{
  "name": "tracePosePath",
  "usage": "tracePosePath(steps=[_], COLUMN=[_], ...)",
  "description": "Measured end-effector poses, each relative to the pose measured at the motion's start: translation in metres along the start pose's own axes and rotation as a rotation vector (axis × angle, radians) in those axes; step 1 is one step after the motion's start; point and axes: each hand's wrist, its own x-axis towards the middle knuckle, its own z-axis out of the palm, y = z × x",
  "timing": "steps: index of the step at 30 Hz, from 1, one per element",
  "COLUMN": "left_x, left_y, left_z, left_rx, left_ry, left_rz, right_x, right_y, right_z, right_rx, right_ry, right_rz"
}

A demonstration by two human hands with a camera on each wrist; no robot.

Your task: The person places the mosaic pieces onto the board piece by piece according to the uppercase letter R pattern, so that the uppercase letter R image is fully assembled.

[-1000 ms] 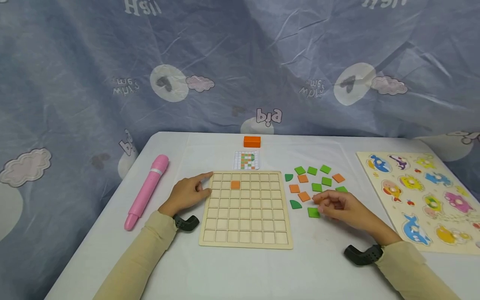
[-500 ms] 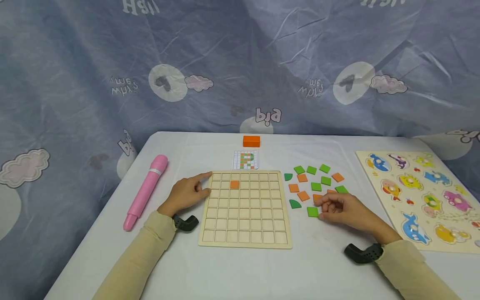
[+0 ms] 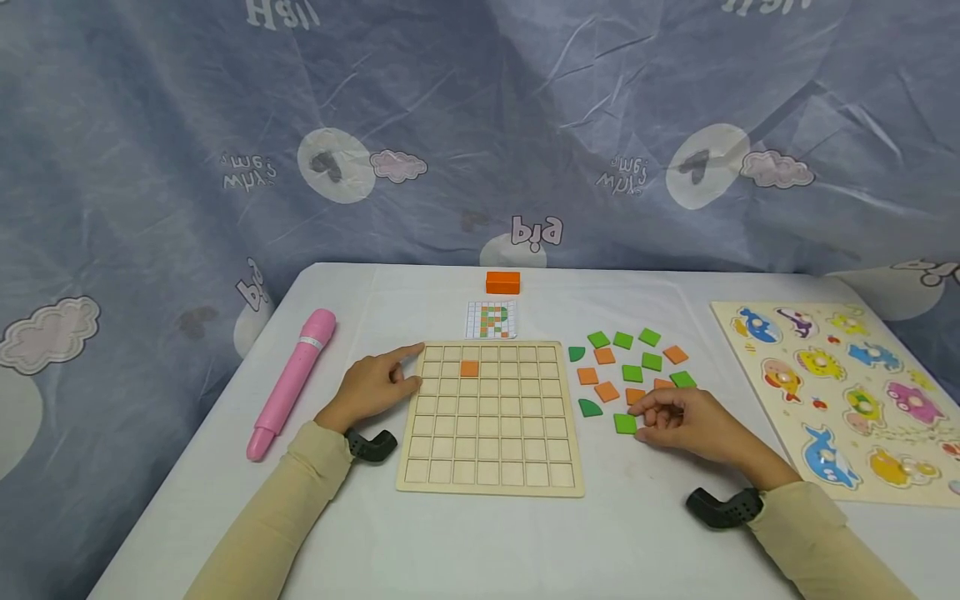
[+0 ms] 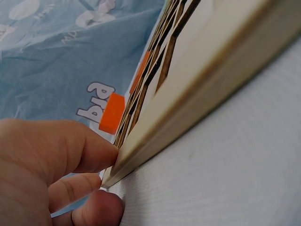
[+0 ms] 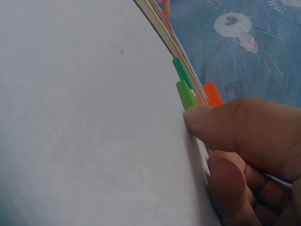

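Observation:
A wooden grid board [image 3: 488, 427] lies flat on the table, one orange square tile [image 3: 469, 368] set in an upper cell. My left hand [image 3: 372, 387] rests at the board's upper left corner, index finger and thumb touching its edge; the left wrist view shows the thumb [image 4: 94, 146] against the rim. My right hand [image 3: 686, 421] hovers low by the loose tiles, fingers loosely curled. Its thumb and index tips are beside a green square tile [image 3: 625, 423]. In the right wrist view the thumb [image 5: 235, 127] overlaps that tile's end; whether they touch I cannot tell.
Several green and orange tiles, such as an orange square [image 3: 607, 392] and a dark green quarter-round [image 3: 590, 407], lie right of the board. Behind it are a pattern card [image 3: 491, 320] and an orange block [image 3: 502, 282]. A pink stick [image 3: 291, 385] and an animal puzzle board [image 3: 832, 400] flank them.
My right hand has shifted slightly right, uncovering orange tiles above its fingers. The left hand stays at the board's corner, and the green tile lies where it was.

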Motion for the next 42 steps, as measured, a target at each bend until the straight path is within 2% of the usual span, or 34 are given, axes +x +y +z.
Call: tracePosePath(steps=[12, 18, 23, 28, 34, 42], left_x=[-0.001, -0.001, -0.002, -0.004, -0.002, 0.000], left_y=[0.000, 0.001, 0.000, -0.001, -0.003, -0.001], left_z=[-0.001, -0.002, -0.002, -0.002, -0.001, 0.001], left_rx=[-0.003, -0.004, -0.010, -0.018, -0.009, -0.011], left_ry=[0.001, -0.001, 0.000, 0.004, 0.001, -0.004], left_rz=[0.005, 0.007, 0.006, 0.011, 0.006, 0.001], right_x=[0.000, 0.000, 0.003, 0.010, 0.021, 0.043], right_y=[0.001, 0.003, 0.002, -0.004, -0.015, -0.032], right_z=[0.001, 0.001, 0.002, 0.005, 0.012, 0.022], right_rx=[-0.005, 0.066, 0.146, 0.233, 0.259, 0.275], right_ry=[0.018, 0.021, -0.002, -0.034, -0.050, -0.081], right_rz=[0.021, -0.024, -0.021, 0.002, 0.045, 0.173])
